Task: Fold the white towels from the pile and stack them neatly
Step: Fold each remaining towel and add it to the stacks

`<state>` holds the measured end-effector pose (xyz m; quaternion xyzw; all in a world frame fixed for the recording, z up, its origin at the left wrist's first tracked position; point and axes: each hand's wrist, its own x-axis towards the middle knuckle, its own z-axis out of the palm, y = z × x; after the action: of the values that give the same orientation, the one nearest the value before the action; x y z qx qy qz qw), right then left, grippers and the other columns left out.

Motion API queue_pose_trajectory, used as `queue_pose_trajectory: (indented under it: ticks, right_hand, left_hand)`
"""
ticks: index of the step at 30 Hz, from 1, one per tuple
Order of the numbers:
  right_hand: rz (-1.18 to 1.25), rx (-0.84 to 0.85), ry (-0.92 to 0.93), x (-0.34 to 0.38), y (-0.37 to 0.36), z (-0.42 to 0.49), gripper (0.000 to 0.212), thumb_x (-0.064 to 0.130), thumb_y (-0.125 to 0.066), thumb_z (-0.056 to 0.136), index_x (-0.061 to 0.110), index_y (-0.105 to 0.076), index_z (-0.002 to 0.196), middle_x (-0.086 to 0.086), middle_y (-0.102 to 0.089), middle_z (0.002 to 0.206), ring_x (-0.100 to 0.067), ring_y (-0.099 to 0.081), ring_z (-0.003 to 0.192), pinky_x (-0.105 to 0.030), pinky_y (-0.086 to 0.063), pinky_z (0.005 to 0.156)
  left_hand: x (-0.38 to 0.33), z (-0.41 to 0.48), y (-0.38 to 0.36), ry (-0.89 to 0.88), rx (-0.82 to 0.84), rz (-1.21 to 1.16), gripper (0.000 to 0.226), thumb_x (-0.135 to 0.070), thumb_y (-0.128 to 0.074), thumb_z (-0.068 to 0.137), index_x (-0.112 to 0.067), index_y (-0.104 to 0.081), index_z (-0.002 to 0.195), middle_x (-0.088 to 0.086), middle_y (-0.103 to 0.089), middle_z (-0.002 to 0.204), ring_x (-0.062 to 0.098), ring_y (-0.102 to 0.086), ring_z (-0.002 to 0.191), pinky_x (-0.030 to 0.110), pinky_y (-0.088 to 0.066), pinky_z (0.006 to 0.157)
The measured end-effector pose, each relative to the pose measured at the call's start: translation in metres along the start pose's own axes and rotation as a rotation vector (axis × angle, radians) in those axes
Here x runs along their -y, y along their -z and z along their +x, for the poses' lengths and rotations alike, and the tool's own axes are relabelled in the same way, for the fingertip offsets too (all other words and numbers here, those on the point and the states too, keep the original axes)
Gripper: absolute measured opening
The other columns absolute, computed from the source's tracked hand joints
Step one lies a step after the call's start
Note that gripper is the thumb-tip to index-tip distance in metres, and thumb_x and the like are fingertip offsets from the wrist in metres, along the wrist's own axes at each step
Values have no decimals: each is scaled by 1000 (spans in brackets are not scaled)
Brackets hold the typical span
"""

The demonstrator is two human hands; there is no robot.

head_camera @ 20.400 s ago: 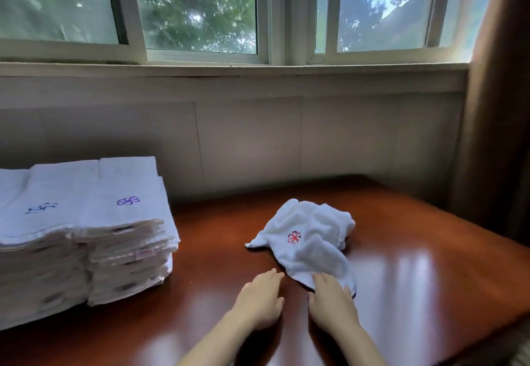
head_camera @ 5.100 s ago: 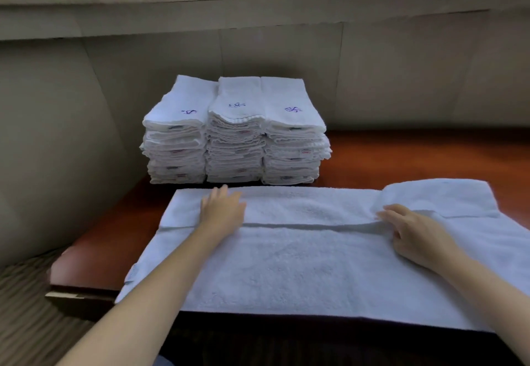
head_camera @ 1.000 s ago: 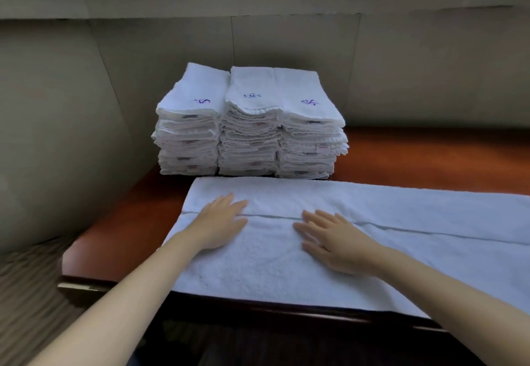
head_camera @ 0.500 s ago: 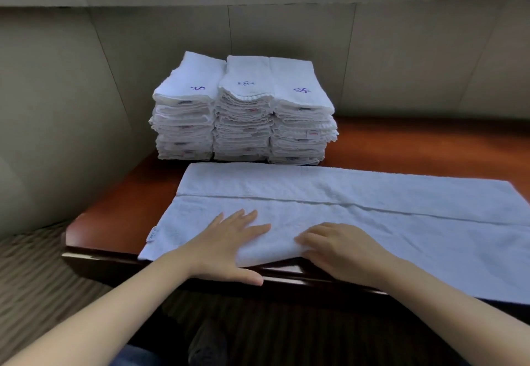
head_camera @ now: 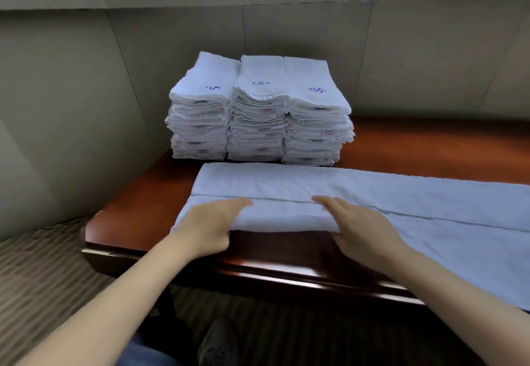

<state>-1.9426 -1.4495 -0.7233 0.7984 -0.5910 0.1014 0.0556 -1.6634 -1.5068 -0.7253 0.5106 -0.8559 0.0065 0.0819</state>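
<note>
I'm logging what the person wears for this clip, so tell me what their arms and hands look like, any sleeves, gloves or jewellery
Both forearms are bare right up to where they leave the frame, with no sleeve in view. The left hand and right hand wear no gloves, and no rings, watch or wristband show on either. The left hand is slightly blurred, so small details there cannot be told.

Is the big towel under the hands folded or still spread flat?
Partly folded: the big towel shows a lengthwise seam, and both hands grip its doubled near edge.
</note>
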Motion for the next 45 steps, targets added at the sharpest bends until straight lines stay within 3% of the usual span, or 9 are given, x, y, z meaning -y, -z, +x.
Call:
queue_pose_trajectory:
  ticks: [5,10,14,17,19,23,30,38,45]
  right_hand:
    - [101,-64,-151,-20,17,12,37,20,-52,92,27,-51,129,7,-55,129,-25,-58,108,-36,-48,82]
    - [91,-103,-335,-45,22,40,19,18,-49,95,23,-64,105,-8,-68,104,-32,-61,91,-32,-45,67]
    - [1,-143,-354,-58,18,85,14,27,-43,99,20,-56,98,-12,-64,94,-31,-46,68,-32,-35,58]
    - [-142,-40,-327,-70,5,124,19,30,-36,102,18,-50,99,-9,-62,97,-28,-45,69,-30,-34,59]
    - [-197,29,-287,-80,-8,145,14,28,-36,101,19,-47,100,-7,-61,100,-27,-48,73,-30,-36,61]
    - [-210,31,-221,-93,-38,161,16,24,-38,96,19,-49,108,-7,-61,106,-31,-60,89,-31,-38,62]
    - [-204,-58,-266,-99,-52,170,33,43,-45,95,15,-60,101,-6,-64,98,-31,-63,88,-30,-38,61]
    - [-181,-116,-246,-80,-55,135,33,45,-43,94,17,-56,82,0,-66,94,-25,-61,91,-28,-34,60]
    - [-142,-101,-230,-58,-50,95,33,41,-35,98,15,-55,101,-3,-59,104,-27,-55,100,-31,-32,66]
  left_hand:
    - [56,8,37,301,-76,-334,25,-8,-60,72,-32,-63,66,-7,-66,74,22,-61,77,27,-44,63]
    - [87,19,38,333,-170,-733,29,-5,-61,85,-28,-73,71,-12,-71,73,2,-61,73,19,-46,66]
    - [81,61,20,491,-289,-981,24,-25,-53,97,-22,-64,77,-5,-66,81,12,-60,77,26,-43,65]
    - [80,90,4,683,-280,-753,46,-33,-43,99,-16,-38,57,1,-43,62,23,-43,71,31,-27,58]
    - [83,103,-6,781,-246,-645,47,-37,-39,99,-15,-39,58,3,-43,64,26,-45,72,32,-28,56]
    - [86,119,-17,888,-185,-471,41,-41,-38,97,-8,-62,95,12,-61,102,37,-57,99,36,-44,79]
    - [73,130,-20,914,-165,-108,29,-30,-45,96,-10,-54,115,13,-59,118,35,-56,109,35,-38,74]
    - [64,133,-25,308,-5,152,58,-4,-37,92,-33,-37,142,1,-42,139,25,-35,130,40,-30,105]
    - [25,129,-17,264,89,251,46,-7,-39,92,-26,-44,134,2,-49,128,22,-44,121,39,-27,108]
